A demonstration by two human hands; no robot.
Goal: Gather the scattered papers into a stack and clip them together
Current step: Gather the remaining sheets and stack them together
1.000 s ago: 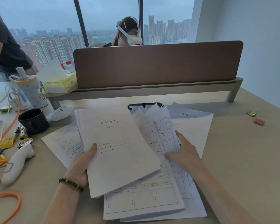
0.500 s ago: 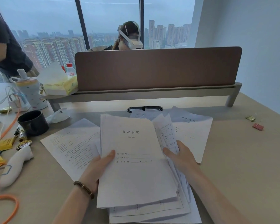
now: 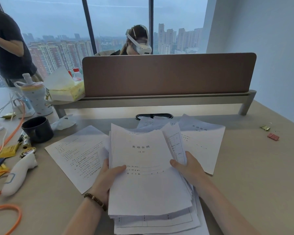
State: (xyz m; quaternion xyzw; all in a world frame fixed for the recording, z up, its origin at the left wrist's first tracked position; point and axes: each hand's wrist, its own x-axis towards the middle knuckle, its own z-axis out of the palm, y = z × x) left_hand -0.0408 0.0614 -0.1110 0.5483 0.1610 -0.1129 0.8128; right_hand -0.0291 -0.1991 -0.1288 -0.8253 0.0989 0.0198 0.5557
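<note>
while both hands, left hand (image 3: 107, 177) and right hand (image 3: 188, 168), clamp fingers on paper stack (image 3: 149, 180), two binder clips (image 3: 270, 132) lie apart.

Stack (image 3: 151, 175) on desk (image 3: 253, 184) centre, loose sheet (image 3: 78, 155) left, another (image 3: 204, 143) right, mug (image 3: 36, 128) far left, clips (image 3: 272, 136) far right, divider (image 3: 168, 73) behind

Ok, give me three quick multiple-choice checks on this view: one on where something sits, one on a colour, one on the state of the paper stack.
1. Where are the binder clips?
A. far right of the desk
B. beside the mug
C. on the stack

2. What colour is the mug?
A. white
B. black
C. red

3. The stack is:
A. clipped
B. lying untouched
C. held in both hands, unclipped

Answers: 1 A, they lie apart from the papers on the right. 2 B, it is dark all over. 3 C, the left hand and right hand grip its sides, with no clip on it.
</note>
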